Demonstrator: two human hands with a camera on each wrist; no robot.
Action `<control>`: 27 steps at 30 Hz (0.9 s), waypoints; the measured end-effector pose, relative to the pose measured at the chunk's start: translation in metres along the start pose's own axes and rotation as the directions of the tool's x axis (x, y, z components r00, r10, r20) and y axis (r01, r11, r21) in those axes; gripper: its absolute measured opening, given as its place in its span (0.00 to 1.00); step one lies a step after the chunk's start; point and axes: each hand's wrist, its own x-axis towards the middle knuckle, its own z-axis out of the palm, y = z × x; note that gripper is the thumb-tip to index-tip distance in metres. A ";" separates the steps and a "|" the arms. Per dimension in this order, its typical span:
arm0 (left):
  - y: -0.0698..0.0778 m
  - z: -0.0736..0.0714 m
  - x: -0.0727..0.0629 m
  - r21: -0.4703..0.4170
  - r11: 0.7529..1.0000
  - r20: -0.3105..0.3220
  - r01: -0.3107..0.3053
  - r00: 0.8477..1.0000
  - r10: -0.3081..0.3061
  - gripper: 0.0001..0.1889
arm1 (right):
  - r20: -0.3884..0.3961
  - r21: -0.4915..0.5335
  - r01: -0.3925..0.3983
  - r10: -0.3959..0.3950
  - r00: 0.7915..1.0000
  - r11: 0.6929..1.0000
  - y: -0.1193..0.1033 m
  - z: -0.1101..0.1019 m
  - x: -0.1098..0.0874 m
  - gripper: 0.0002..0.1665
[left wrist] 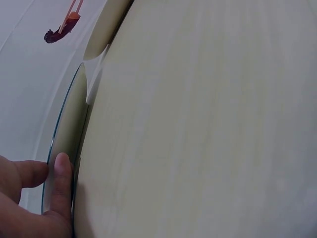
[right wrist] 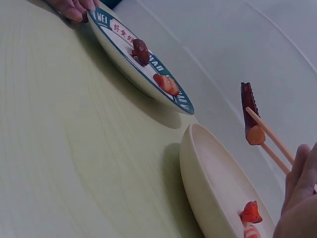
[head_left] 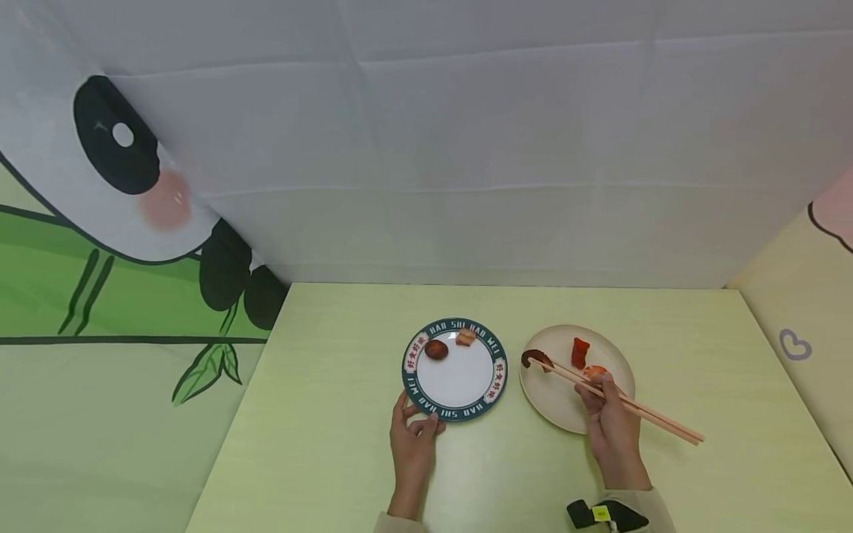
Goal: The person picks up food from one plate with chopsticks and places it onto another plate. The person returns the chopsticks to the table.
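Observation:
My right hand (head_left: 611,429) grips a pair of wooden chopsticks (head_left: 660,420). Pinched between their tips is a dark, curled piece that looks like an octopus tentacle (right wrist: 251,114), raised over the left side of the cream plate (head_left: 553,414). On that plate lie a red food piece (head_left: 580,353) and an orange-and-white piece (head_left: 594,371), partly covered by the hand. My left hand (head_left: 415,451) holds the near rim of a teal-rimmed white plate (head_left: 456,377). A round brown piece (head_left: 436,349), mushroom-like, and a pinkish-brown meat-like piece (head_left: 465,337) sit on its far half.
Both plates stand side by side on a pale yellow-green table (head_left: 333,444), with a small gap between them. Behind the table's far edge rises a plain pale backdrop (head_left: 466,148). Cartoon-printed sheeting (head_left: 133,296) borders the left, and a cream panel (head_left: 800,318) the right.

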 end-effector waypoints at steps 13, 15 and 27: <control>0.000 0.002 0.000 0.011 1.000 -0.005 0.004 1.000 -0.004 0.42 | 0.044 0.057 -0.006 0.004 0.999 0.998 -0.004 -0.005 -0.001 0.19; 0.000 0.002 0.000 0.009 1.000 -0.003 -0.005 1.000 0.005 0.41 | 0.004 0.041 -0.010 0.010 1.000 0.999 -0.005 -0.005 0.001 0.18; 0.002 0.001 0.000 0.003 1.000 -0.005 0.006 1.000 -0.006 0.41 | -0.098 0.011 -0.015 0.016 0.995 1.000 -0.009 -0.011 0.003 0.16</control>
